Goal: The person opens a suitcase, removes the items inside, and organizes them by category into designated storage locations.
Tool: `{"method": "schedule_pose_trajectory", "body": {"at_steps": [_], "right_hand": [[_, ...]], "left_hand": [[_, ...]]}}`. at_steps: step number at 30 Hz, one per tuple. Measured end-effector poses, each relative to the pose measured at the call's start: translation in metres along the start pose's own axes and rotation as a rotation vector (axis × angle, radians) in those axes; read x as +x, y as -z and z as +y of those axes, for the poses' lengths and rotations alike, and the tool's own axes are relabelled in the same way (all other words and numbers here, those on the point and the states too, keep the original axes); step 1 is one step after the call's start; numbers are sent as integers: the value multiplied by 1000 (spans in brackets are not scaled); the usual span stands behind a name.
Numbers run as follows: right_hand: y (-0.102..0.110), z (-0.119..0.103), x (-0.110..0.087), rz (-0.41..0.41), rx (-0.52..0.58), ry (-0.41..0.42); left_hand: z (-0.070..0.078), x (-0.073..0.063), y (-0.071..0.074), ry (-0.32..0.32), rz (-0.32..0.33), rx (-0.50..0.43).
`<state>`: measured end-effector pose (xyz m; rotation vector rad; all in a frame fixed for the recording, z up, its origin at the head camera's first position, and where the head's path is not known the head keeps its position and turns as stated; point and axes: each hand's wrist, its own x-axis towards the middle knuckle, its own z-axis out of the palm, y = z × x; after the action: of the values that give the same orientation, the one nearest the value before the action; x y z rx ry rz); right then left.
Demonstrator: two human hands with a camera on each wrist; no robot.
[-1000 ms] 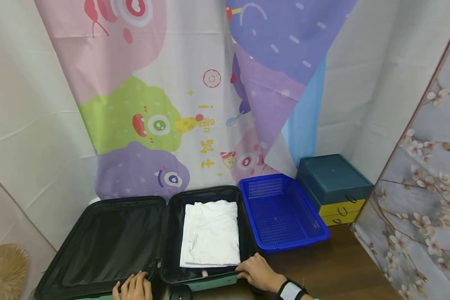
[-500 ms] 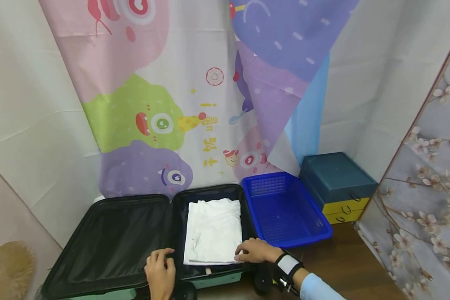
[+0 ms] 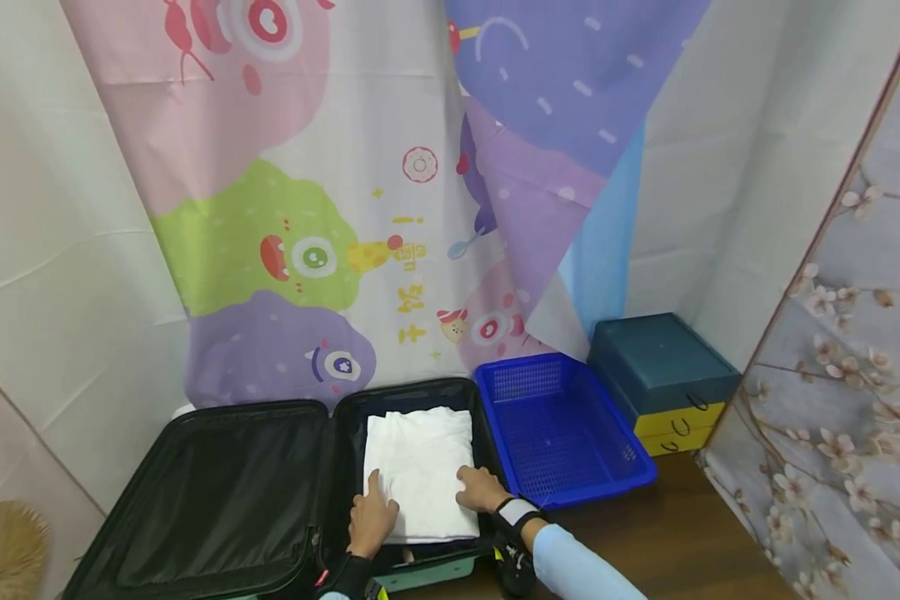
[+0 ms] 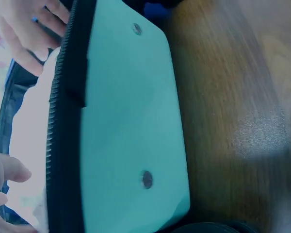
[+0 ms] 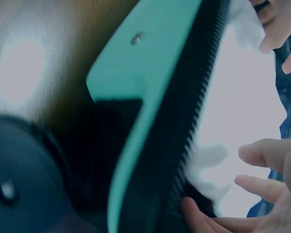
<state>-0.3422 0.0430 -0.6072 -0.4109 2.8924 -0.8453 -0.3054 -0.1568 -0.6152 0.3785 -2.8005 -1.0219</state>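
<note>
A folded white cloth garment (image 3: 427, 467) lies in the right half of an open suitcase (image 3: 251, 492), whose lining is black and shell mint green. My left hand (image 3: 372, 518) is at the cloth's near left side, with its fingers extended along that edge. At the right edge of the cloth is my right hand (image 3: 482, 489), its fingers loosely bent and spread. In the right wrist view, the right hand's fingers (image 5: 266, 153) are apart over the white fabric, near the zippered rim (image 5: 184, 141). Whether the fingertips press the cloth cannot be told.
A blue plastic basket (image 3: 510, 454) stands right of the suitcase. Behind it are a dark teal box (image 3: 663, 354) and yellow boxes with black loops (image 3: 678, 429). The wooden table (image 3: 690, 533) extends to the right. A patterned curtain (image 3: 390, 333) hangs behind.
My left hand has moved from the left half's front edge to the cloth's left side. My right hand has gone from the front rim, up and leftward, to the cloth's right edge.
</note>
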Motion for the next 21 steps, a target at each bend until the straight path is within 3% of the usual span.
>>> {"method": "schedule_pose_trajectory", "body": {"at_steps": [7,13,16,21], "right_hand": [[-11,-15,3,160,87,-103],[1,-18,6,200,168,-83],[6,-15,6,166,254,-115],[7,-10,3,-38,515,-265]], "left_hand": [[-4,3,4,-54,44,-37],[0,3,20,-67,-34,-169],[1,3,24,-68,-99,-199],[1,2,24,-93,-171,-154]]}}
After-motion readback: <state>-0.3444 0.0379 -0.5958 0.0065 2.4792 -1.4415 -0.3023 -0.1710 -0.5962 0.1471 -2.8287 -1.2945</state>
